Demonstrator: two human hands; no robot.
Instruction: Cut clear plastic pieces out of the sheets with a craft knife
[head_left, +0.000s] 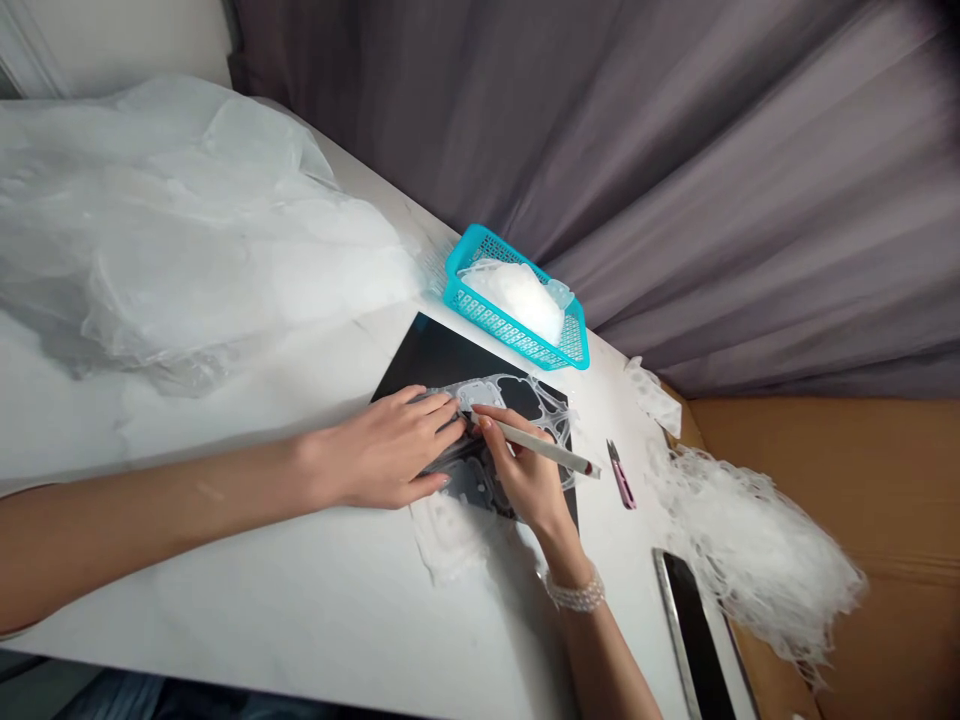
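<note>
My left hand (401, 445) lies flat with its fingers spread, pressing on a clear, cut-out plastic sheet (480, 393). The sheet rests on a black mat (427, 350). Pinched in my right hand (529, 475) is a slim white pen-like tool (540, 442), its tip down at the sheet beside my left fingertips. From here I cannot make out what kind of tip it has. More translucent plastic pieces (450, 530) lie at the mat's near edge, partly under my hands.
Behind the mat stands a turquoise basket (487, 318) holding white translucent pieces. A large bag of clear plastic (210, 230) covers the table's left side. To the right are pink thread snips (620, 475), a phone (694, 630) and a heap of plastic offcuts (757, 550) over the edge.
</note>
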